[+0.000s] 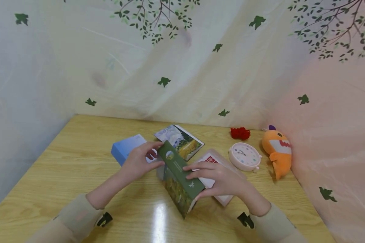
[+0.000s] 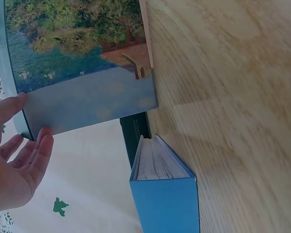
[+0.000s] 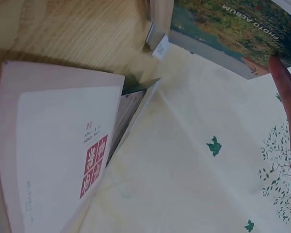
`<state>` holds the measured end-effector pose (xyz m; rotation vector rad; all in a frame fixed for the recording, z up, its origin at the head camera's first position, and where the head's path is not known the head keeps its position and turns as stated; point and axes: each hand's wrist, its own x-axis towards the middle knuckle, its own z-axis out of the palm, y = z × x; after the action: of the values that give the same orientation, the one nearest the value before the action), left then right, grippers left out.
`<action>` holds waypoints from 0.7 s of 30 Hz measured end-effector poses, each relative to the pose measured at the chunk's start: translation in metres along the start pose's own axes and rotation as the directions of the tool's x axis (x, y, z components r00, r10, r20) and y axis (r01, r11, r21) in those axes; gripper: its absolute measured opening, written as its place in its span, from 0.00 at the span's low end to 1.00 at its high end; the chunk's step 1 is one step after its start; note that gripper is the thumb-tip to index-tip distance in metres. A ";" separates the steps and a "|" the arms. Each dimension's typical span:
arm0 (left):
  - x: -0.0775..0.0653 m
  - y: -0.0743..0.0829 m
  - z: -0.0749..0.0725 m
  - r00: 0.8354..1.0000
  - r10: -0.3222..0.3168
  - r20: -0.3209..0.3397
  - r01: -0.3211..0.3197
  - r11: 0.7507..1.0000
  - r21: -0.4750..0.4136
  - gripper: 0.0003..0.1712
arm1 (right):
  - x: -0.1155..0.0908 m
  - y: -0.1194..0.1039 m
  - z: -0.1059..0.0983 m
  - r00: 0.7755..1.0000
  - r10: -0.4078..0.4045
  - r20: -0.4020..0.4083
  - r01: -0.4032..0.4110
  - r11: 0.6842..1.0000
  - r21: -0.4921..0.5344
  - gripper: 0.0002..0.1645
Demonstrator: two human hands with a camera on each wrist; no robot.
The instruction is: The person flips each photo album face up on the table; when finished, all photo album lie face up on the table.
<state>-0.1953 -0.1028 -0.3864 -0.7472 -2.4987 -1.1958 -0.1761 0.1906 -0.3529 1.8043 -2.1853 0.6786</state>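
Note:
A photo album [image 1: 174, 184] with a painted landscape cover and a green spine stands on the table, spine upward. My left hand [image 1: 141, 158] holds the far end of the spine; in the left wrist view its thumb lies on the cover's corner, fingers at the end edge. At the near end, my right hand [image 1: 223, 179] grips the spine, fingertips on its top and thumb lower at the end. A blue book [image 2: 166, 204] with its pages showing stands just left of the album. On the right, partly behind my right hand, lies a pink-edged book [image 3: 53, 141] with red characters.
Behind the album lies a flat book with a painted cover [image 1: 180, 140]. Farther right are a pink alarm clock [image 1: 244, 156], a red bundle [image 1: 240, 133] and an orange plush toy [image 1: 280, 155] by the curtain. A printed curtain [image 1: 188, 94] borders the table's back and sides.

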 end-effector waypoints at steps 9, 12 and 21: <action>-0.006 0.002 -0.002 0.996 -0.090 0.004 0.090 0.995 -0.053 0.37 | 0.005 -0.005 0.004 0.999 -0.047 -0.023 0.048 0.998 0.045 0.35; -0.008 0.001 -0.004 0.995 -0.099 0.011 0.099 0.993 -0.062 0.36 | 0.006 -0.007 0.006 0.998 -0.050 -0.028 0.051 0.997 0.063 0.33; -0.013 -0.003 -0.014 0.984 -0.163 0.074 0.170 0.981 -0.098 0.33 | 0.007 -0.010 0.022 1.000 0.009 -0.008 -0.008 0.984 0.178 0.37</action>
<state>-0.1860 -0.1196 -0.3852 -0.6213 -2.6138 -1.3882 -0.1654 0.1729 -0.3668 1.8725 -2.1893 0.9088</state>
